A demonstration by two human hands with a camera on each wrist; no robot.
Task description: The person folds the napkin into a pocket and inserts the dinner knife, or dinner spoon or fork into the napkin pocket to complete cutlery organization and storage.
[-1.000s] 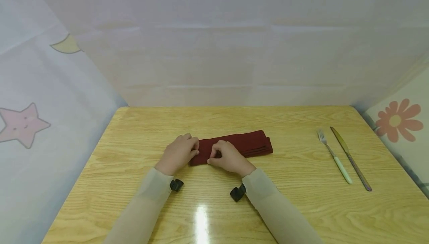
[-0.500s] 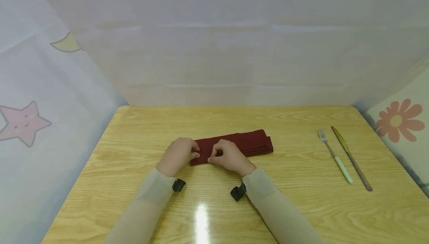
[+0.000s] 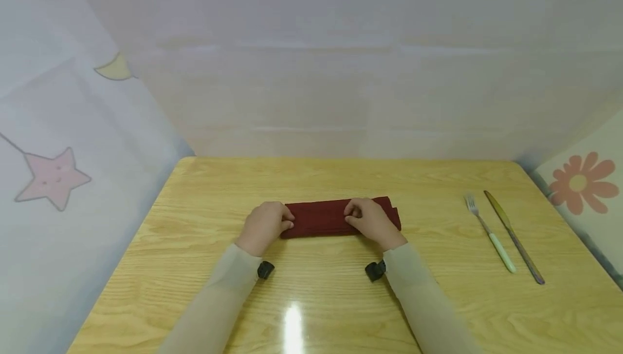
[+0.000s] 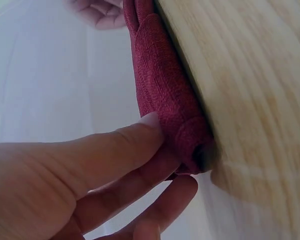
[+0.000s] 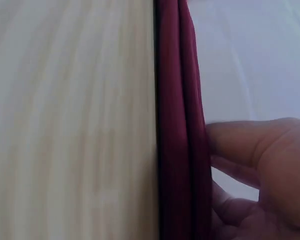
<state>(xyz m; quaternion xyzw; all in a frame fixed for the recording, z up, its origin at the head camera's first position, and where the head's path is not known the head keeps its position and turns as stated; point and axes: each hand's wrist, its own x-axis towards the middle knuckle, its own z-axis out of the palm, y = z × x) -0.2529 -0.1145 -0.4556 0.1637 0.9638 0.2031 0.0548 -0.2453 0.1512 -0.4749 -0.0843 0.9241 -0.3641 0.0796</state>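
Observation:
A dark red cloth napkin [image 3: 318,219], folded into a long flat strip, lies across the table with layers showing along its near edge. My left hand [image 3: 265,227] pinches the strip's left end; in the left wrist view the thumb [image 4: 125,142] lies on the cloth and the fingertips reach past its end. Farther right, my right hand [image 3: 372,221] rests on top of the napkin with bent fingers. The right wrist view shows its thumb [image 5: 235,140] touching the cloth [image 5: 177,150], with the other fingers behind, partly hidden by the folds.
On the right of the wooden table [image 3: 194,278] lie a fork [image 3: 489,232] with a pale green handle and a table knife [image 3: 516,238], side by side. A pale fabric backdrop [image 3: 311,84] stands behind the table and at both sides.
My right hand has slid right along the napkin, away from the left hand. The strip's near edge looks straighter around the middle. The left hand stays at the left end.

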